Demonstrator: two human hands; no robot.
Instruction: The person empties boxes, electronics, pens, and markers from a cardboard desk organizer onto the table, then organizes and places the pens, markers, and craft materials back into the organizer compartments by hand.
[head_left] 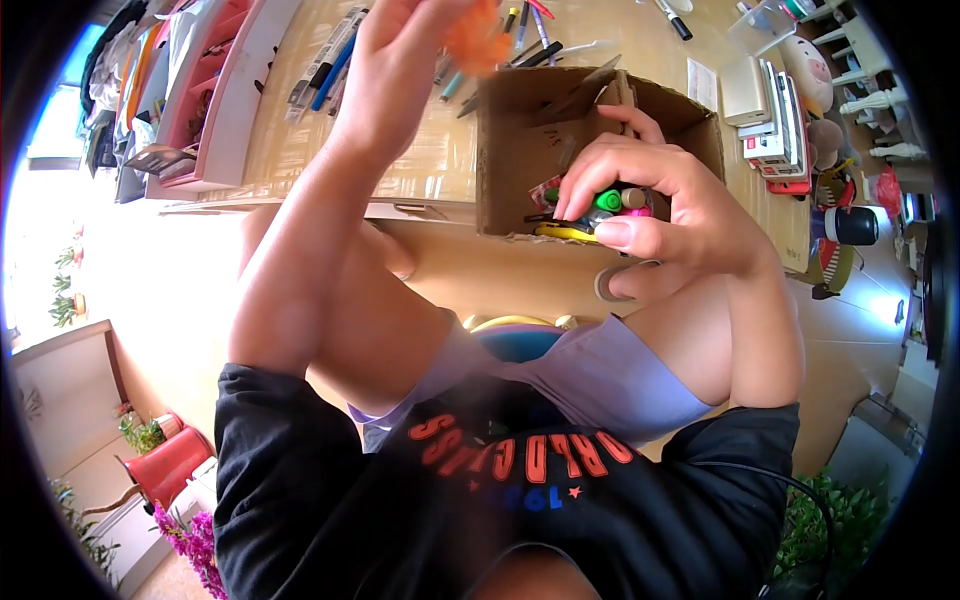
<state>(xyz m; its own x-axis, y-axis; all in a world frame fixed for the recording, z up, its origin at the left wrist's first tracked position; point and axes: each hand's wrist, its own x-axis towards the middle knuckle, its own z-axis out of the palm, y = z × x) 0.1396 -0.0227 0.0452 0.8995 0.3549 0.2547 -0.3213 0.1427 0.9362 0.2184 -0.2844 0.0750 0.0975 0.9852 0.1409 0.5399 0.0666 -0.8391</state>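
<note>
My left hand [395,75] is raised over the desk with its fingers closed on a bright orange thing [477,40], blurred and partly cut off by the top edge, so its kind is unclear. My right hand [655,190] reaches over the cardboard box [515,140], fingers bent and apart, thumb near the box's front rim. Below those fingers lie a green-capped marker [607,200], a pink item [637,212] and a yellow item [566,233]. The right hand covers part of the box's contents. Whether its fingertips touch them, I cannot tell.
Several pens and markers [330,70] lie on the desk [430,150], left of and behind the box. A pink-and-white shelf unit [215,100] stands at left. Books [775,140], a pig-faced plush [806,72] and a clear container [762,28] are at right.
</note>
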